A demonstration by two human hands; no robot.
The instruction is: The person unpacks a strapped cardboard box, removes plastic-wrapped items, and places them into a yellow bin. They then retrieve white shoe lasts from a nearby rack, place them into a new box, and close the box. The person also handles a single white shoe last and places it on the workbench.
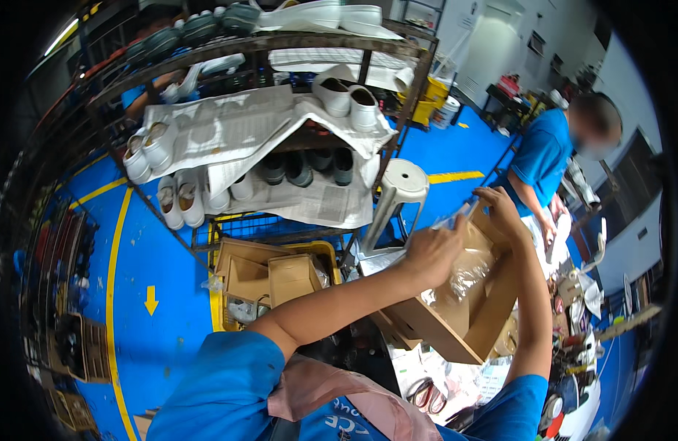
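Observation:
An open brown cardboard box (pixel 456 339) lies tilted on the cluttered worktable in front of me. Clear crinkled plastic bag (pixel 471 268) material lies inside it and reaches up to its far end. My left hand (pixel 436 253) is over the box's left side, its fingers closed on the clear plastic. At the far end, my right hand (pixel 500 209) has its fingertips pinched together where the plastic stretches between both hands; its wrist passes over the box's right wall. Just what lies between the right fingertips is partly hidden.
A metal rack with newspaper-lined shelves (pixel 221 121) holds white and dark shoes ahead. A yellow crate (pixel 330 257) with open cardboard boxes stands below. Beside the rack is a white stool (pixel 404 180). A co-worker in a blue shirt (pixel 537 151) stands at right. Scissors (pixel 427 395) lie on the table.

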